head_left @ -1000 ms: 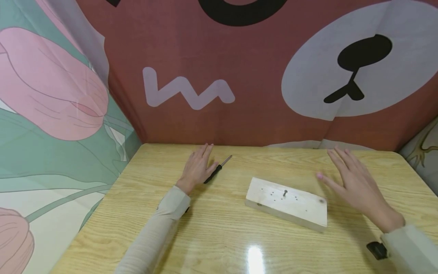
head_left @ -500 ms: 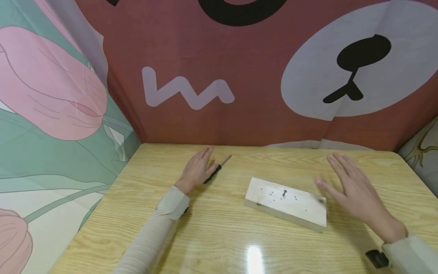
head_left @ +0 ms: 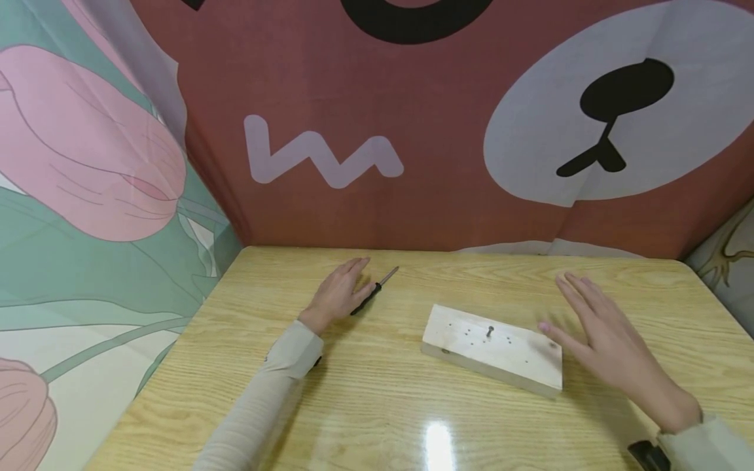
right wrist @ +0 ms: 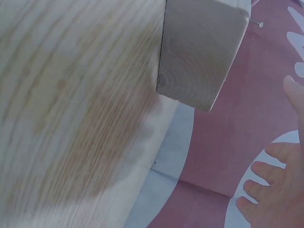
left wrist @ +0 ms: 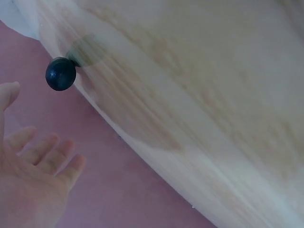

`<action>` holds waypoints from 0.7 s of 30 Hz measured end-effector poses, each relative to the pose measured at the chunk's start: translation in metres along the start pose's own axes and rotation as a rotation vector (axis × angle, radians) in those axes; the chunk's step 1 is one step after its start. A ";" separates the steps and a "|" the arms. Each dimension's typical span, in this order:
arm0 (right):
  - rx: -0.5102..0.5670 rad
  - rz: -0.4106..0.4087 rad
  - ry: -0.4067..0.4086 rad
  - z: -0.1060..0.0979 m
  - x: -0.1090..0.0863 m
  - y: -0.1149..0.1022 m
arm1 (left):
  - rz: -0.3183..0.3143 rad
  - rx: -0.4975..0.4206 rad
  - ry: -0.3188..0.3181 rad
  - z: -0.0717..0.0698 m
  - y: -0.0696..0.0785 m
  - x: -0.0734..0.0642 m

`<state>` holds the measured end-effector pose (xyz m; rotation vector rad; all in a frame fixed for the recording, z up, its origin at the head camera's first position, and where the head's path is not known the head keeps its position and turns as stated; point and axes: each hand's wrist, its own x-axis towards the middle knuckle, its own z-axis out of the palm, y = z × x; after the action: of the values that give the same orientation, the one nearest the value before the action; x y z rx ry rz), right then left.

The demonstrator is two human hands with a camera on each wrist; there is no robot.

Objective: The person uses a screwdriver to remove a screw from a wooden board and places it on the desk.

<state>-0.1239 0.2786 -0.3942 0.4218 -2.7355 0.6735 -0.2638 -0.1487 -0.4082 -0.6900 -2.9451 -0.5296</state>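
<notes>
My left hand (head_left: pixel 336 292) has its fingers extended, just left of a screwdriver (head_left: pixel 366 300) with a black handle and metal shaft. In the left wrist view the handle's round end (left wrist: pixel 61 74) is apart from the open palm (left wrist: pixel 35 183); in the head view the thumb overlaps the handle, and I cannot tell if they touch. A pale wooden block (head_left: pixel 495 353) lies to the right, dotted with small holes. One screw (head_left: pixel 490 331) stands up from its top. Beside the block's right end, my right hand (head_left: pixel 618 343) hovers with fingers spread, holding nothing.
The wood-grain table (head_left: pixel 377 399) carries the block and the screwdriver. Behind it hangs a reddish cloth (head_left: pixel 436 216) with a cartoon bear face. A floral cloth (head_left: pixel 118 275) hangs along the left side.
My right hand has come slightly nearer to me and toward the block's end. The left fingertips have drawn back a little. Block and screwdriver stay where they were.
</notes>
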 end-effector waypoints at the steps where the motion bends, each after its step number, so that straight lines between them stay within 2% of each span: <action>1: 0.003 0.002 -0.008 0.000 -0.001 -0.001 | 0.000 -0.004 -0.005 0.000 -0.001 0.000; 10: 0.065 0.021 -0.058 0.003 -0.007 -0.007 | 0.010 -0.067 -0.065 -0.001 -0.003 0.000; 15: 0.108 0.056 -0.096 0.003 -0.009 -0.011 | 0.013 -0.081 -0.081 -0.001 -0.003 0.000; 21: 0.122 0.044 -0.125 0.005 -0.012 -0.013 | 0.022 -0.082 -0.086 0.000 -0.004 -0.001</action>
<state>-0.1098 0.2679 -0.3973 0.4459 -2.8374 0.8566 -0.2649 -0.1522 -0.4095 -0.7714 -3.0062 -0.6375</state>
